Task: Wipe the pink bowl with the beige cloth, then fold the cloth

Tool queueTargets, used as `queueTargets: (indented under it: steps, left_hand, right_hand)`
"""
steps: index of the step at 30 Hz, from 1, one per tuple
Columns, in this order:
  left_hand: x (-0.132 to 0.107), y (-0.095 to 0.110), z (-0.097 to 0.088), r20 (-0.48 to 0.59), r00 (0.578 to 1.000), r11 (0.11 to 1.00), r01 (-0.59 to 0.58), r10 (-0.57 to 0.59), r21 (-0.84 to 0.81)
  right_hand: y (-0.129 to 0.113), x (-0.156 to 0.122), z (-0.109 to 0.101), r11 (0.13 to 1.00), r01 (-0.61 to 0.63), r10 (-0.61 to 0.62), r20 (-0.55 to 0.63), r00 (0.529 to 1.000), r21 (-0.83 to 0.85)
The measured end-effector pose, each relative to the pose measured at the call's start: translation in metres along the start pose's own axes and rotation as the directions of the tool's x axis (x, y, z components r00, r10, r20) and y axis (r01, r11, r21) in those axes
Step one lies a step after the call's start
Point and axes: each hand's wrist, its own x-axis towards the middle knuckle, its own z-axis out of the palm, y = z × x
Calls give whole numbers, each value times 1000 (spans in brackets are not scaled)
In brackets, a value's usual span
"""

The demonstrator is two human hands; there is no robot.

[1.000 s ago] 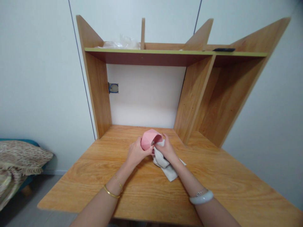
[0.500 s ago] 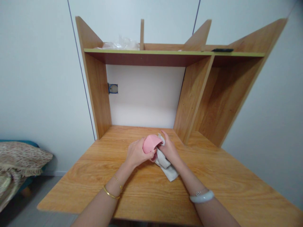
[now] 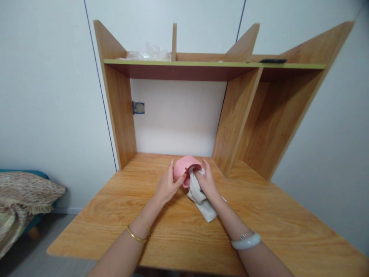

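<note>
Pink container (image 3: pixel 182 165) — smooth, matt; rag (image 3: pixel 198 195) — cloth; desk (image 3: pixel 184 234) wood-grained, slightly glossy.

left hand (image 3: pixel 167 185): pink container (image 3: pixel 181 166) | right hand (image 3: pixel 208 186): pale cloth (image 3: pixel 197 194), partly inside

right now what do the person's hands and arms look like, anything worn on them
No gloves or sleeves show. Behind the left hand are a smooth gold bangle and a thin gold bracelet; behind the right hand, a thick pale bangle and a narrow silvery bracelet.
</note>
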Motion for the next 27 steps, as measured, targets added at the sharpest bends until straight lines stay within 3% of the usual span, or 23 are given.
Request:
queueTargets:
  steps: [6, 11, 17, 27]
  left_hand:
    - [-5, 4, 11, 155, 986, 987, -40, 65, -158]
    - [-6, 9, 9, 84, 992, 980, -73, 90, -186]
    - [-6, 8, 9, 39, 999, 1000, -2, 3, -29]
    - [-6, 10, 7, 30, 999, 996, 36, -38, 83]
  right_hand:
    - [8, 6, 5, 972, -51, 53, 0, 999, 228]
    - [3, 2, 11, 965, -69, 65, 25, 998, 254]
    - [7, 4, 12, 984, -144, 140, 45, 989, 104]
    - [12, 5, 8, 995, -60, 63, 26, 998, -78]
